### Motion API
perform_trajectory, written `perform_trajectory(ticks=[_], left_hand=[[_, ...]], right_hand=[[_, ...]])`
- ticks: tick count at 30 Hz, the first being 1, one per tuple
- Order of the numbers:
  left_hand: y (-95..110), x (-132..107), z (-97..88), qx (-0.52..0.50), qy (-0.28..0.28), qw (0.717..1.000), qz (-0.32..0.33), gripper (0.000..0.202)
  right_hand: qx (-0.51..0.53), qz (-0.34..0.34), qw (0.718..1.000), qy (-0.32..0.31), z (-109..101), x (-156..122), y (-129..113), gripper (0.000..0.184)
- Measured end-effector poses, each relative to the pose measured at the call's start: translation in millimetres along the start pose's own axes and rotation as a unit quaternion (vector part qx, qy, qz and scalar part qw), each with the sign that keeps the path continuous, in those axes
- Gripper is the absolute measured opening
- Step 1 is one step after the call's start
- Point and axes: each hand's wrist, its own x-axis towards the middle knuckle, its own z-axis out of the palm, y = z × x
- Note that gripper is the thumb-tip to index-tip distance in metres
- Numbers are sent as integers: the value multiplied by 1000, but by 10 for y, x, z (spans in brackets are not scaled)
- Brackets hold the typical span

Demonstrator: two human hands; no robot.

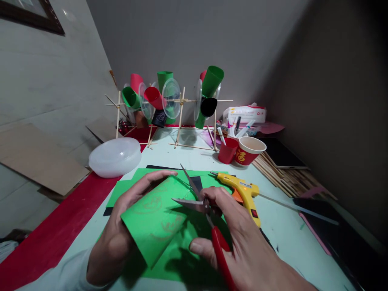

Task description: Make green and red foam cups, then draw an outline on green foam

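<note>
Above the pale tabletop point(200, 159), a curled bright-green paper sheet point(151, 220) is resting gripped in the left hand point(115, 232), and here the right hand point(241, 230) is clutching red-handled metal scissors point(206, 206), blades point(190, 205) standing apart at the sheet's edge.

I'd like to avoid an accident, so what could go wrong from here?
The open scissors point toward your left hand, so a slip might nick it. The green paper is curved, so a cut could wander. Your right hand, close to the glue gun, might bump it.
</note>
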Motion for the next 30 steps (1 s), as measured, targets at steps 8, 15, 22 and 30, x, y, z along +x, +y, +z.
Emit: perform_trajectory(ticks=[8,15,22,30], left_hand=[[-44,-12,-37,55,-13,998,17,44],[-69,14,-49,48,-7,998,27,46],[-67,24,-55,72,-4,997,38,45],[-145,34,-96,66,-9,997,45,48]], right_hand=[[-4,-17,1000,-1,-12,37,-10,40],[-15,-31,999,4,-12,39,16,37],[-30,-69,997,36,-8,31,32,33],[-28,-105,993,46,-19,44,50,28]])
